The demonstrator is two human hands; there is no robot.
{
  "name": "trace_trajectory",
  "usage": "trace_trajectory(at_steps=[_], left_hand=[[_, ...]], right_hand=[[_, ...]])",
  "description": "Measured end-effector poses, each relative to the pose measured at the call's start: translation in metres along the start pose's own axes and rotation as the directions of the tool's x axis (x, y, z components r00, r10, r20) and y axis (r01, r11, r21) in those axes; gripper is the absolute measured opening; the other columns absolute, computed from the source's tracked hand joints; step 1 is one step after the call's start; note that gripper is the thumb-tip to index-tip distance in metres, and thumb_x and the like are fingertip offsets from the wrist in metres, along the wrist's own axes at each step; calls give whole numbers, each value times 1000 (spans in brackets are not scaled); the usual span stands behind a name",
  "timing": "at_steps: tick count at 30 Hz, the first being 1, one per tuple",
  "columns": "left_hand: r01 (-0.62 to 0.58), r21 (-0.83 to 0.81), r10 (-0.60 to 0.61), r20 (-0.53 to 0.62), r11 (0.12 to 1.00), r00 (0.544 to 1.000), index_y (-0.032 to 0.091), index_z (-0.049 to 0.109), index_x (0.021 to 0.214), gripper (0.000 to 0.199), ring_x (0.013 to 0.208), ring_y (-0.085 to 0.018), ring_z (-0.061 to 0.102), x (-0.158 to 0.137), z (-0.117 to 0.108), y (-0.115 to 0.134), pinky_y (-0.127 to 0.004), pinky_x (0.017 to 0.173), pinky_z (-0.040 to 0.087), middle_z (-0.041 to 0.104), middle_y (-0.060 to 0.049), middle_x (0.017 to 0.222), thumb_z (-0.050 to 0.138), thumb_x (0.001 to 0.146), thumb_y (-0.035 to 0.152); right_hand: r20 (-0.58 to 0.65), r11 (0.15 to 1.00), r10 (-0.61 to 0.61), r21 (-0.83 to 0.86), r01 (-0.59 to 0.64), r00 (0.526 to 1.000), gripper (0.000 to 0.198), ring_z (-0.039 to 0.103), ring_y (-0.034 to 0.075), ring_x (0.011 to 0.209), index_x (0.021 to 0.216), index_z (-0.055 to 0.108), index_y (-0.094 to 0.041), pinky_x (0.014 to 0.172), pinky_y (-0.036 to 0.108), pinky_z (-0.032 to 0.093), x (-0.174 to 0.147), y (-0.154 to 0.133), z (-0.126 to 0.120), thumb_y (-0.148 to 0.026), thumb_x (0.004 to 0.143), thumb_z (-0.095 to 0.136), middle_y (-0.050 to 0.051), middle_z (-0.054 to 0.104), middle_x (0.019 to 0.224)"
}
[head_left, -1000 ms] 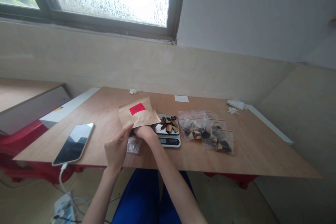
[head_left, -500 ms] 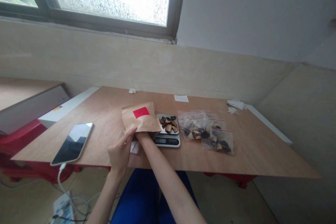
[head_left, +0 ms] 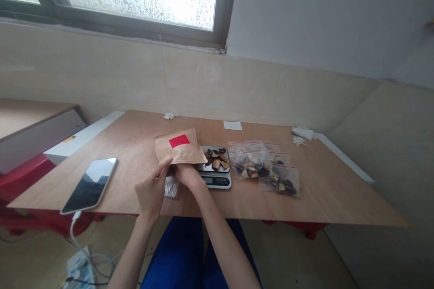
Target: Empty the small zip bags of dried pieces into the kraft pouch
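A brown paper bag (head_left: 181, 151) with a red label faces up above the table, left of the scale. My left hand (head_left: 154, 185) is closed on its near edge, thumb on top. My right hand (head_left: 186, 174) reaches in under that edge at the bag's mouth; its fingers are hidden, so I cannot see what they hold. Dark dried slices (head_left: 217, 159) lie on the pan of a white kitchen scale (head_left: 228, 184), partly covered by the bag and my right hand. Beneath my hands is a clear plastic bag (head_left: 171, 188).
Several zip bags (head_left: 251, 165) of dried slices lie right of the scale. A phone (head_left: 90, 185) with a charging cable (head_left: 73, 226) rests at the left. Paper scraps (head_left: 303, 133) and a white slip (head_left: 232, 125) lie along the back of the wooden table (head_left: 332, 189).
My right hand has drawn back slightly from the bag's mouth, so more of its back and wrist shows. The view has shifted a little.
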State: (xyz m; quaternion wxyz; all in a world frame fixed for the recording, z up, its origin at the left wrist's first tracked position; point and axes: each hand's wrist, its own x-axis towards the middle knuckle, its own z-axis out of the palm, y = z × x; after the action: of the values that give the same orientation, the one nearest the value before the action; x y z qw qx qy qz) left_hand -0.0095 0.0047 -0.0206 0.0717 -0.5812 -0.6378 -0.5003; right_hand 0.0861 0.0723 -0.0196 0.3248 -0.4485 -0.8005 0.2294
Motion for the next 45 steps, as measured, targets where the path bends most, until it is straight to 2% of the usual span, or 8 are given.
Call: trace_trajectory(at_steps=[5, 10, 19, 23, 28, 32, 39, 45], left_hand=[[48, -29, -48, 25, 998, 999, 25, 72, 98, 27, 54, -14, 63, 8, 2, -2, -20, 49, 37, 72, -1, 65, 51, 85, 38], [66, -26, -65, 24, 997, 998, 25, 72, 97, 27, 53, -14, 62, 16, 1, -1, -21, 49, 37, 71, -1, 62, 52, 84, 38], [70, 23, -69, -8, 997, 998, 24, 72, 97, 27, 55, -14, 62, 30, 3, -6, -22, 50, 35, 72, -3, 69, 53, 83, 38], [79, 50, -77, -31, 996, 997, 24, 72, 97, 27, 53, -14, 59, 35, 1, -7, -23, 50, 34, 72, -3, 70, 52, 84, 38], [50, 23, -49, -38, 998, 998, 23, 72, 95, 27, 53, -14, 60, 34, -1, -8, -23, 53, 37, 70, -2, 64, 53, 84, 38], [35, 26, -35, -15, 999, 999, 24, 72, 97, 27, 57, -14, 62, 33, -3, -12, -23, 54, 38, 72, -2, 69, 52, 84, 39], [47, -28, -48, -13, 998, 999, 24, 72, 97, 29, 64, -16, 64, 33, -6, -11, -24, 57, 41, 73, -2, 76, 51, 84, 40], [40, -38, -41, -16, 998, 999, 24, 72, 96, 29, 62, -16, 64, 32, -4, -10, -24, 56, 41, 73, -3, 75, 52, 84, 40]], right_hand=[[29, 998, -38, 57, 37, 999, 34, 58, 20, 107, 113, 61, -19, 92, 30, 45, -28, -5, -17, -7, 88, 42, 8, 65, 112], [-200, 977, -104, 161, 137, 974, 29, 57, 17, 106, 111, 62, -20, 94, 31, 44, -47, -9, -35, -13, 89, 43, 6, 65, 108], [-362, 770, 196, 633, 85, 911, 22, 65, 18, 92, 102, 64, -18, 79, 29, 52, -69, 12, -59, -27, 84, 54, 8, 69, 99], [-373, 830, 276, 558, -24, 886, 22, 65, 18, 84, 101, 62, -16, 76, 30, 52, -69, 37, -63, -24, 84, 50, 8, 69, 96], [-339, 979, 142, 186, -82, 930, 27, 60, 20, 96, 101, 62, -17, 86, 35, 46, -60, 52, -57, -10, 82, 44, 9, 66, 101], [-309, 996, 77, -12, -86, 948, 28, 55, 23, 100, 100, 64, -18, 90, 40, 41, -58, 49, -56, -8, 82, 45, 9, 66, 101], [-433, 974, 209, 173, -147, 877, 24, 60, 19, 95, 106, 62, -22, 86, 34, 46, -69, 52, -70, -20, 85, 49, 7, 66, 98], [-345, 995, 80, 78, -56, 935, 18, 64, 17, 85, 96, 65, -22, 79, 30, 49, -78, 56, -65, -16, 82, 54, 6, 64, 94]])
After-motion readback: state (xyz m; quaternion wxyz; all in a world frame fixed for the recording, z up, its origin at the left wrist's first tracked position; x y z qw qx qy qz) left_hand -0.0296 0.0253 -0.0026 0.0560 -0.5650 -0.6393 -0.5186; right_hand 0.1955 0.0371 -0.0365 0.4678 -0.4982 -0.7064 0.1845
